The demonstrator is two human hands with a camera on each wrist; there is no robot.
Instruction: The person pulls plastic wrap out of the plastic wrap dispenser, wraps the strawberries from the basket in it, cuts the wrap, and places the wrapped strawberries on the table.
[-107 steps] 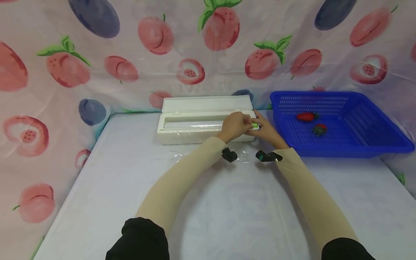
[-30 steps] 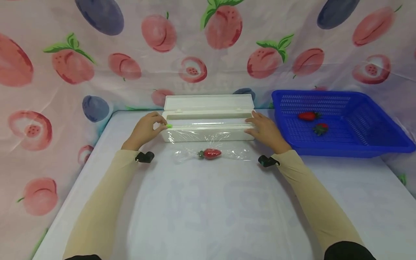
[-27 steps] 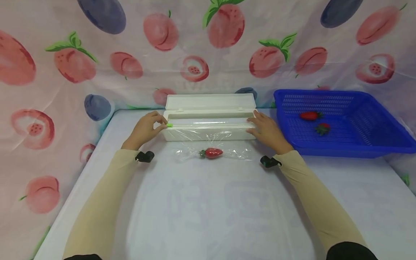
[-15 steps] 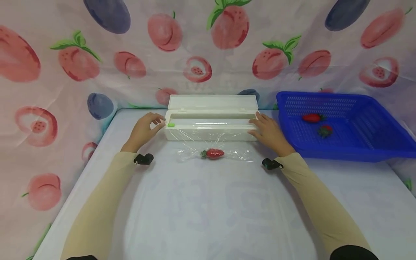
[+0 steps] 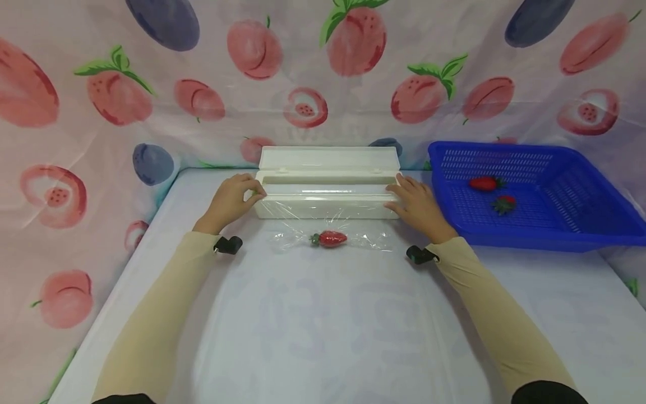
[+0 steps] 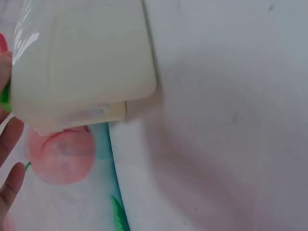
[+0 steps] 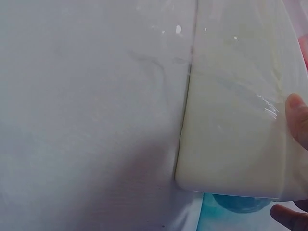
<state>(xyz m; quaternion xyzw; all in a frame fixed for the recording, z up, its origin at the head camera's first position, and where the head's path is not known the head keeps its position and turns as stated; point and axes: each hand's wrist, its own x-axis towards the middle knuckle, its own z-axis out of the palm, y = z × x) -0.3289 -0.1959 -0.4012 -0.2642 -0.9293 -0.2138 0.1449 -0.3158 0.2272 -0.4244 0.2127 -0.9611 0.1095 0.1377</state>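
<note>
A white cling film dispenser box [image 5: 287,211] stands at the table's back with its lid raised. Clear film [image 5: 368,238] drapes over its front onto the table. A strawberry [image 5: 332,239] lies on its side, covered by film. At the box's left end, my left hand [image 5: 229,199] pinches the green slide cutter [image 6: 5,100]; the fingers hide the cutter in the head view. My right hand [image 5: 419,207] holds the right end of the box, its thumb on the front edge and its other fingers across the top and end.
A blue plastic basket [image 5: 504,237] stands right of the box with two strawberries inside, one lying red side up [image 5: 485,183] and one with leaves forward [image 5: 504,205]. White cloth covers the table [image 5: 343,336]. A fruit-print curtain [image 5: 212,56] hangs directly behind.
Since the oldest frame, the green slider has gone from the box's right end to its left. My left hand moved there, let go briefly, and now takes it again. The right hand stays.
</note>
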